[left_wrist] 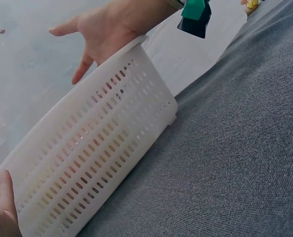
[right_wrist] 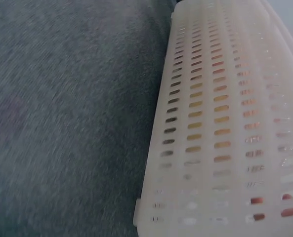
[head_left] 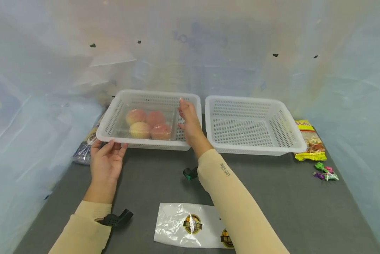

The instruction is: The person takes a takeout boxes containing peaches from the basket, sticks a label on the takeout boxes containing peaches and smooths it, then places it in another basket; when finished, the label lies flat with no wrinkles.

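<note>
A white perforated basket (head_left: 152, 143) stands at the back left, holding a clear plastic box (head_left: 169, 113) with several peaches (head_left: 140, 129) in it. At the basket's front left, my left hand (head_left: 106, 162) touches the front wall just below the rim with its fingertips. The left wrist view shows part of that hand (left_wrist: 2, 212) against the basket side (left_wrist: 87, 153). Over the basket's right end is my right hand (head_left: 190, 121), fingers spread and holding nothing. The right wrist view shows the basket's slotted wall (right_wrist: 205, 116) but no hand.
A second white basket (head_left: 255, 146) stands close on the right. Beyond it lie a yellow snack bag (head_left: 310, 141) and several wrapped candies (head_left: 326, 173). A dark bag (head_left: 85, 150) is beside the left basket. A white printed plastic bag (head_left: 174, 225) lies near the front of the dark table (head_left: 152, 176).
</note>
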`<state>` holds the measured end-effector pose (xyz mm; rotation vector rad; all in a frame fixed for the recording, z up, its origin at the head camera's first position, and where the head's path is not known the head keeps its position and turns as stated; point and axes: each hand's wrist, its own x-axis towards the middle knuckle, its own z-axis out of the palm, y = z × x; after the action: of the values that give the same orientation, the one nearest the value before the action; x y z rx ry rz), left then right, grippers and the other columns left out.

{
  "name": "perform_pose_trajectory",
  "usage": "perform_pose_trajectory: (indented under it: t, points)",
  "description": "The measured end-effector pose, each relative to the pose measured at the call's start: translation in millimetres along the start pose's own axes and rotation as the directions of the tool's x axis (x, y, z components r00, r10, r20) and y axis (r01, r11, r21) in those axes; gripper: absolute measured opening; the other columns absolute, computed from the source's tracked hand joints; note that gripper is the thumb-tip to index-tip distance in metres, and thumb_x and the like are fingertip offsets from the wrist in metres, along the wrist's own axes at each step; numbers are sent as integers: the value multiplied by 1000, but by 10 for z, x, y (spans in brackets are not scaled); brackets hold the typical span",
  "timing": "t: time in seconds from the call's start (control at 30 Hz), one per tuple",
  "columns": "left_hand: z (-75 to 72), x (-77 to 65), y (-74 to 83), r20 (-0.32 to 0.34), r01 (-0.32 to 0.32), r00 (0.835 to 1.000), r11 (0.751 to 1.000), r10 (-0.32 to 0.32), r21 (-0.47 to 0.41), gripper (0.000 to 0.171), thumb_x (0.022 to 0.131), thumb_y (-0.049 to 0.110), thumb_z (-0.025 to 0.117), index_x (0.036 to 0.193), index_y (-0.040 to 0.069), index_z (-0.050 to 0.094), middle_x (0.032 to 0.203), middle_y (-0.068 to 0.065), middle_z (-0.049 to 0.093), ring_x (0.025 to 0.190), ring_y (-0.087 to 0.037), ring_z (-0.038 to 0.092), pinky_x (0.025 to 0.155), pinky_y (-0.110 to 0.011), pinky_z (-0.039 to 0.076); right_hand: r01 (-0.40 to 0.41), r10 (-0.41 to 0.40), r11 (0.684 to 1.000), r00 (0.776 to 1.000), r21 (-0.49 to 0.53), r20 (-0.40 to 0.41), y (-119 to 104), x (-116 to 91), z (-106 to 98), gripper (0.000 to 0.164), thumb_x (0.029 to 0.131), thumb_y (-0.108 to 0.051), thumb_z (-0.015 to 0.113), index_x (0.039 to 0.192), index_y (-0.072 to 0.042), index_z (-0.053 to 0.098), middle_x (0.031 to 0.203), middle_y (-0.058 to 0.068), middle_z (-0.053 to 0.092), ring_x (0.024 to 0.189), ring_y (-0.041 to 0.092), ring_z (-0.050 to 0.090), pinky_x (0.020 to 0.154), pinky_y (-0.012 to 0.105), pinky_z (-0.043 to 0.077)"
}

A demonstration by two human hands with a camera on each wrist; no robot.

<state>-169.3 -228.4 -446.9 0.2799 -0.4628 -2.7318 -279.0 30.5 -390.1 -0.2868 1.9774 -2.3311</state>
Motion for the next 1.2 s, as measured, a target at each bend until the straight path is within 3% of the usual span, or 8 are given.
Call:
perform_pose_trajectory:
  t: [0.13,0.3,0.5,0.73,1.0,1.2]
  points:
    - [-7,16,-23,2,-4,1000,1000,4,-5,50,104,-20,55,138,14,43,140,-19,54,90,-33,71,72,-47,66,-51,51,999,998,15,-25,1,30,-13,82,106,-71,48,163,-12,36,168,20,32,156,41,26,117,73,31]
    - [-15,21,-4,-48,9,999,1000,-10,-26,50,101,-22,58,133,15,47,133,-18,55,86,-33,69,72,-48,65,-145,146,988,989,57,-16,16,69,-11,93,102,-78,52,170,-18,30,172,19,28,158,45,24,117,71,34]
    - [-28,38,-5,-64,14,998,999,-17,-39,49,100,-23,60,131,15,50,126,-17,58,84,-32,67,71,-48,66,-219,220,975,975,21,-24,28,99,-11,107,95,-86,54,173,-21,24,172,17,29,156,42,31,115,65,40]
    - [-44,51,-11,-50,9,999,999,-10,-30,49,100,-22,60,132,14,50,131,-17,56,85,-32,68,72,-48,66,-340,340,940,939,8,-55,25,117,10,119,89,-92,56,176,-21,18,171,16,33,149,44,43,111,62,46]
    - [-92,47,6,-40,5,999,1000,-6,-23,48,101,-22,59,132,13,50,126,-19,55,85,-32,68,73,-47,66,-485,482,873,874,-54,-62,56,119,61,91,99,-77,61,164,-16,46,154,16,51,129,38,58,101,56,53]
    - [-108,65,-14,-17,-3,1000,1000,2,-6,49,101,-22,59,134,12,47,128,-19,54,86,-31,67,74,-46,66,-518,517,855,856,-42,-28,61,144,43,84,99,-69,69,157,-12,53,135,16,62,118,37,64,95,53,56]
